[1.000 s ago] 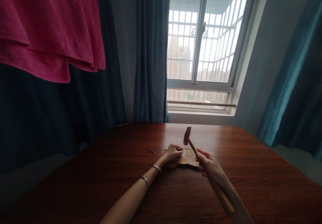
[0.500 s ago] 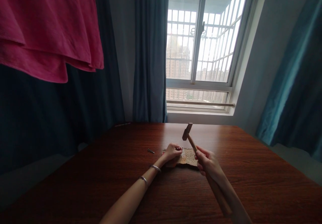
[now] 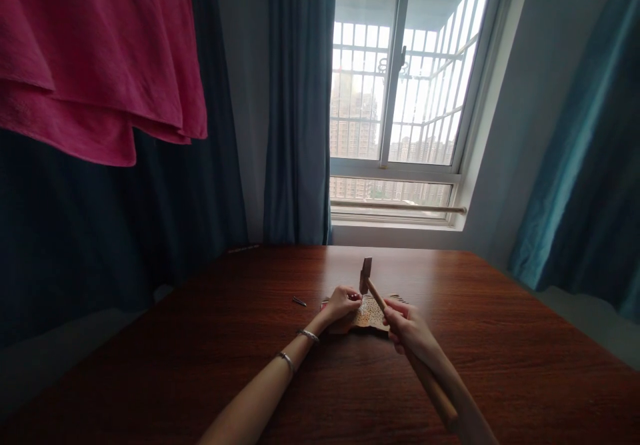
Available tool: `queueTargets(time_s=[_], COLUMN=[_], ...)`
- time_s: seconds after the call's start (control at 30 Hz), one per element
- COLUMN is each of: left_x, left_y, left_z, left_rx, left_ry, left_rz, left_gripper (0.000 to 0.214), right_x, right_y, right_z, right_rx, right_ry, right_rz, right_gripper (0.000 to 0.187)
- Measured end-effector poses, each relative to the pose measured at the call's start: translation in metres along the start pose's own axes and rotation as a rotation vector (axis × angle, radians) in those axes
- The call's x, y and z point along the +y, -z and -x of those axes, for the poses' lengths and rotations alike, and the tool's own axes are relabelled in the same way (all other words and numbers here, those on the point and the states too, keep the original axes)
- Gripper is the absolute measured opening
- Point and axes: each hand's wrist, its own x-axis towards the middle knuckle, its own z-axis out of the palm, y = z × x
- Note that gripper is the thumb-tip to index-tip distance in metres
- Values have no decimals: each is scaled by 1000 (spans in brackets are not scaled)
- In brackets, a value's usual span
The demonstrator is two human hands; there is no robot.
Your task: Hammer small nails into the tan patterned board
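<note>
Table [image 3: 165, 365] beneath both hands; hammer [image 3: 366, 275] gripped in R hand [image 3: 407, 328], its head right by the fingertips of L hand [image 3: 343, 303] — a slightly off swing could prob. catch them. Holed sheet [image 3: 373, 315], under/right of L hand, has a wavy edge, so might rock w/ a blow. L hand pinches a slim bit [image 3: 362, 297], too small to ID — could tip if the pinch slackens.
</note>
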Motion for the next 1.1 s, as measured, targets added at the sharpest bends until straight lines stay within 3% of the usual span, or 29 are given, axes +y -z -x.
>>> queueTargets(time_s=[0.17,0.33,0.53,0.7,1.1], left_x=[4,6,9,4,2], left_y=[1,1,3,0,0], left_z=[1,1,2,0,1], left_rx=[2,-6,2,-9,-7], left_ry=[-1,14,10,-8,-15], left_rz=[-34,-32,-37,-16,-14], left_gripper=[19,19,19,18,18], right_x=[-4,2,-1,2,3], right_y=[-1,0,2,1,0], right_z=[1,-1,0,0,0], right_rx=[-11,-17,-13,-33,-30], right_ry=[62,5,55,22,23], right_rz=[-63,-35,-94,-4,-28], right_gripper=[55,54,55,50,55])
